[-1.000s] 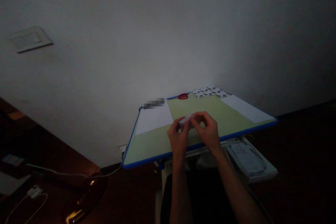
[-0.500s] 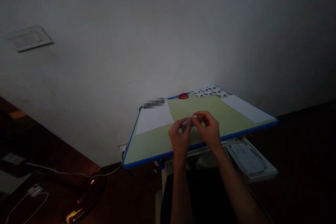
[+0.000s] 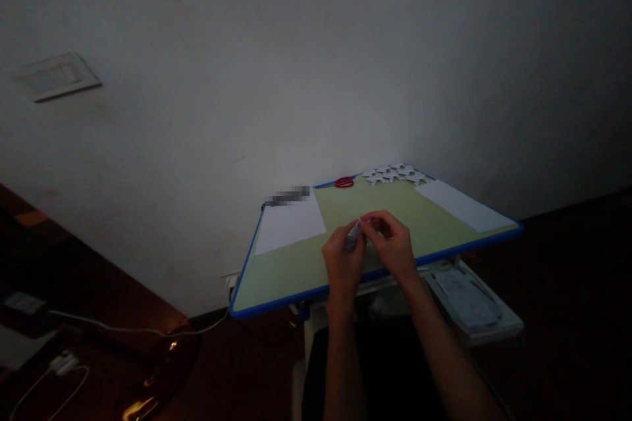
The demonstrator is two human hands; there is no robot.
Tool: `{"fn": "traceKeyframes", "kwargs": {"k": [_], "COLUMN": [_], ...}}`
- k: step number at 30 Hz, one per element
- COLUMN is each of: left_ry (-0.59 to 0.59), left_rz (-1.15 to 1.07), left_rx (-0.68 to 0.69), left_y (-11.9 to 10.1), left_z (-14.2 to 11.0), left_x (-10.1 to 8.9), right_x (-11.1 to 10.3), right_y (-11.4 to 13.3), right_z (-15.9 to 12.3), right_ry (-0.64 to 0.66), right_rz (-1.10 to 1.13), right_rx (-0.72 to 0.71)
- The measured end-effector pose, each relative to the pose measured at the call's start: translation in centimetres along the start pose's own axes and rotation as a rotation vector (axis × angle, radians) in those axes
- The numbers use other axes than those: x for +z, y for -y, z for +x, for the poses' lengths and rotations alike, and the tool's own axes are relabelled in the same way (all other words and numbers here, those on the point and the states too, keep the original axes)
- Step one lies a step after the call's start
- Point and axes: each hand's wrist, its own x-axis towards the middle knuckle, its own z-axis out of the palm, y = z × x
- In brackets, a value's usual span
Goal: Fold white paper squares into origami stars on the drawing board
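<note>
Your left hand (image 3: 344, 260) grips the paper (image 3: 353, 235); your right hand (image 3: 395, 243) pinches its top end. Scissors (image 3: 344, 182) lie far back on the table (image 3: 279, 279), near folded pieces (image 3: 392, 173).

From here the tabletop (image 3: 286, 279) looks smooth and matt, its rim (image 3: 276, 303) like plastic. The held piece (image 3: 352, 237) is matt paper, as are the sheets (image 3: 291, 225) at ten and two o'clock and the shapes (image 3: 394, 174) at one. The handles (image 3: 344, 182) at eleven look like smooth plastic.

I see the left hand (image 3: 344, 258) has shifted toward the right hand (image 3: 394, 243), curling further around the folded paper (image 3: 352, 235), now tilted steeper.
</note>
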Motion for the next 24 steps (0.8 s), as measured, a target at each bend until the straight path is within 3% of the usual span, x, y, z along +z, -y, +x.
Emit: {"fn": "traceKeyframes", "kwargs": {"k": [9, 19, 24], "left_ry": [0.042, -0.019, -0.042], "left_rz": [-0.09, -0.235, -0.247], "left_rx": [-0.135, -0.199, -0.24], "left_y": [-0.29, 0.4, 0.35], "left_z": [0.02, -0.18, -0.04], "left_x": [-0.16, -0.03, -0.15], "right_x": [-0.25, -0.09, -0.39], "right_y": [0.17, 0.06, 0.02], "right_z": [-0.02, 0.11, -0.2], "right_ry": [0.067, -0.03, 0.055], "right_rz": [0.071, 0.083, 0.078], "right_rx": [0.038, 0.031, 0.0]}}
